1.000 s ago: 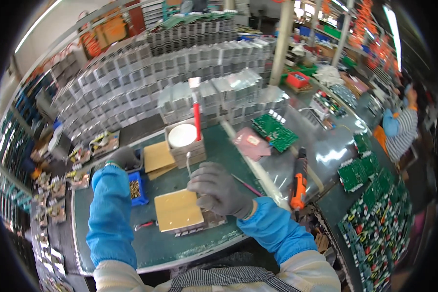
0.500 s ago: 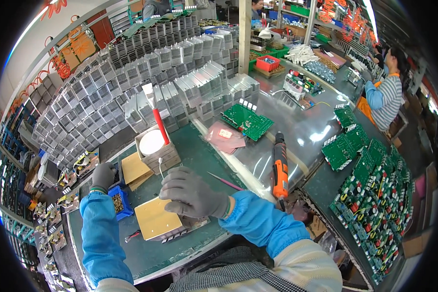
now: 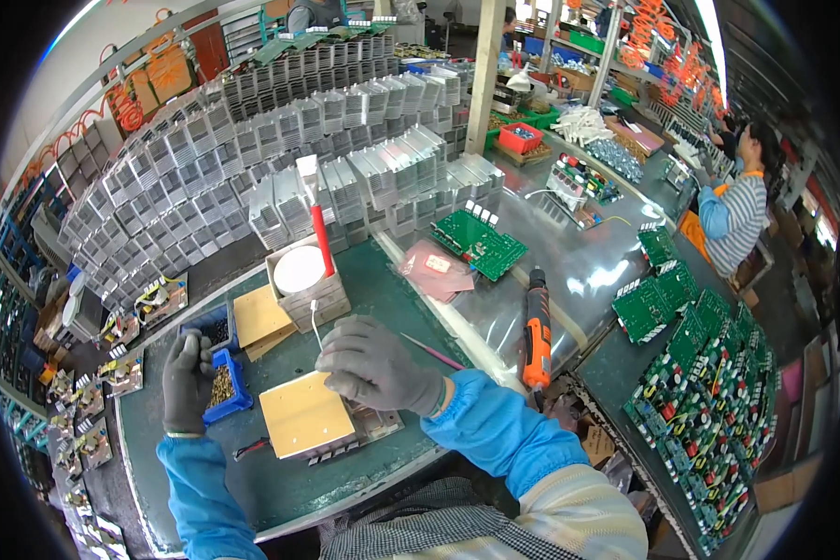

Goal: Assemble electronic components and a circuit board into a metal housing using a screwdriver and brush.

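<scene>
My left hand (image 3: pixel 189 385), in a grey glove, is closed with its fingertips pressed together beside a blue bin (image 3: pixel 238 399) of small brass-coloured screws. Anything between those fingers is too small to make out. Above the right edge of a gold-coloured plate (image 3: pixel 306 415) my right hand (image 3: pixel 380 366), also gloved, hovers with curled fingers; what it may hold is hidden. The plate lies on a metal unit (image 3: pixel 383 425) with fins along its lower edge. A thin white strand (image 3: pixel 316 322) runs from a box (image 3: pixel 319 303) down toward the right fingertips.
The box carries a white round tub (image 3: pixel 299 270) and a red-handled brush (image 3: pixel 320 233). More gold plates (image 3: pixel 259 315) lie by a dark-filled bin (image 3: pixel 217 329). An orange-black power screwdriver (image 3: pixel 538 336), a purple-handled tool (image 3: pixel 439 353) and green circuit boards (image 3: pixel 479 241) lie rightward. Heatsinks (image 3: pixel 289 131) are stacked behind.
My left hand has come back from the dark-filled bin toward me, and its fingers now point up, pressed together. My right hand has barely moved. The view has shifted slightly.
</scene>
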Demonstrator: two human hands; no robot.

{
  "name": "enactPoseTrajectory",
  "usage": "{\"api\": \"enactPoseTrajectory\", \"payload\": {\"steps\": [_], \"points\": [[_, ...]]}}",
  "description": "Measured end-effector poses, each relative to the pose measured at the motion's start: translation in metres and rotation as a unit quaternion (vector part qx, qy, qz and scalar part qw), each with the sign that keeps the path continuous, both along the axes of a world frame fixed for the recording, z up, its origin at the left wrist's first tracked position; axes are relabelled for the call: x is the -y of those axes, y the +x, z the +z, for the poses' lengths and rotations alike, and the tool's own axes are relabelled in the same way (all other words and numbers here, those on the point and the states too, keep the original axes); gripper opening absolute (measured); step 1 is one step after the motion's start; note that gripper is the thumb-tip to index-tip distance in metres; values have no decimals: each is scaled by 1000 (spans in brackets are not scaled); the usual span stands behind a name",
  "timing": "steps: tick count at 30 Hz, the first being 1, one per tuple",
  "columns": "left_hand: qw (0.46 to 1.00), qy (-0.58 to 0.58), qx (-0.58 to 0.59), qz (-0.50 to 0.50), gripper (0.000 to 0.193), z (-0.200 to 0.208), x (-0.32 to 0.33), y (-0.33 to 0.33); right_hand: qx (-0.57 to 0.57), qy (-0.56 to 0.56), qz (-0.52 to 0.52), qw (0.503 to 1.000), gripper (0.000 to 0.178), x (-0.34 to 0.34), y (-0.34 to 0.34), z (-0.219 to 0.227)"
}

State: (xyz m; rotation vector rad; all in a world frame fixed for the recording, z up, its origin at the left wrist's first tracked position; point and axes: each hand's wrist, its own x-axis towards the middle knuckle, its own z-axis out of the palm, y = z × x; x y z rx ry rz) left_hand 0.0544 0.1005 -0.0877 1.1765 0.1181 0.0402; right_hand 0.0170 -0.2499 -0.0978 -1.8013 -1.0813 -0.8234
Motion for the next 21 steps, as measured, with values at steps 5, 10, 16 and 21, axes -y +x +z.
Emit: {"api": "enactPoseTrajectory", "payload": {"steps": [5, 10, 16, 21], "points": [[776, 550, 296, 87, 23, -43, 1, -54, -38, -13, 5, 999, 14, -1, 12, 0], [939, -318, -47, -123, 24, -44, 20, -50, -116, -8, -66, 991, 14, 1, 18, 8], [958, -249, -101, -102, 25, -35, 21, -72, -188, -112, 47, 975, 49, -73, 3, 70], [968, -211, -86, -102, 29, -30, 25, -85, -162, -231, 75, 957, 64, -125, -1, 79]]}}
